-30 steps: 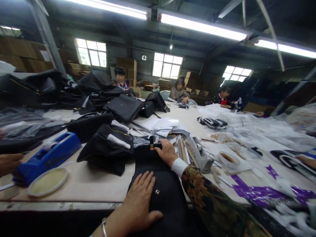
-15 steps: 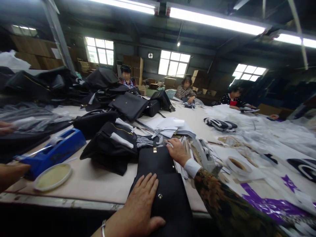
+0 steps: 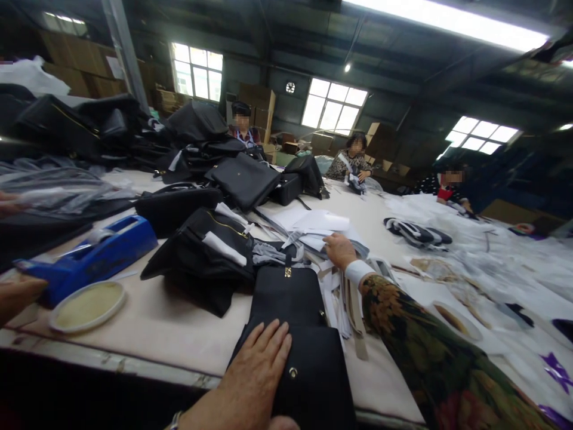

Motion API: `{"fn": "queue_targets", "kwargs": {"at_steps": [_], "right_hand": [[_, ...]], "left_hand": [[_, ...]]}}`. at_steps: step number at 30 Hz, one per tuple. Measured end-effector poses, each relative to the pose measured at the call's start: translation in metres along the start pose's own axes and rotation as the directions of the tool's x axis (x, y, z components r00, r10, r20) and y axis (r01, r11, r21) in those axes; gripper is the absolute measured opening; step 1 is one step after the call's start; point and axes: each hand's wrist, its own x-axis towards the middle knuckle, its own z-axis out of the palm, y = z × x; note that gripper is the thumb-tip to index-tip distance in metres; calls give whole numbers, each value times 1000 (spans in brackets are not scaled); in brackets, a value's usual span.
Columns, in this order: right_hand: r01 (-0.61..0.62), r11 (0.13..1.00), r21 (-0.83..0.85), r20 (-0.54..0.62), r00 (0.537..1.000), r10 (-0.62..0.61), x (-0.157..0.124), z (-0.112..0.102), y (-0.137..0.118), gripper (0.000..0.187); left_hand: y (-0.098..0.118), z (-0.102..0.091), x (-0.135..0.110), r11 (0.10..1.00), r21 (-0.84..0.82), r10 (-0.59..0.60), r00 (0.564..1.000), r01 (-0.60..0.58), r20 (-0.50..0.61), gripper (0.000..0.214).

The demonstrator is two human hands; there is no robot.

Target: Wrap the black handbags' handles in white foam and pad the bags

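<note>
Pale worktop (image 3: 179,345) carries, at its near edge, a smooth black bag (image 3: 320,352) with gold clasp (image 3: 287,272) and round stud (image 3: 293,372). Left hand (image 3: 262,365) lies flat on it, gripping nothing; right hand (image 3: 341,251), fingers bent, is at white papers (image 3: 319,220) beyond, grip unclear.

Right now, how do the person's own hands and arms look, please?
The left hand is bare, with a silver-coloured bangle at the wrist; no sleeve shows there. The right hand is bare too; a white cuff circles its wrist, followed by a dark sleeve patterned in brown and green.
</note>
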Motion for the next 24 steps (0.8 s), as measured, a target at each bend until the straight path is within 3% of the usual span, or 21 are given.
{"fn": "queue_targets", "kwargs": {"at_steps": [7, 17, 24], "right_hand": [[83, 991, -102, 37, 996, -79, 11, 5, -12, 27], [74, 989, -131, 12, 997, -73, 22, 6, -13, 28], [224, 973, -44, 63, 973, -222, 10, -8, -1, 20]], "left_hand": [[-6, -2, 3, 1000, 1, 8, 997, -8, 80, 99], [-15, 6, 6, 999, -33, 43, 998, -41, 46, 96], [-14, 6, 4, 999, -27, 45, 999, -45, 12, 93]]}}
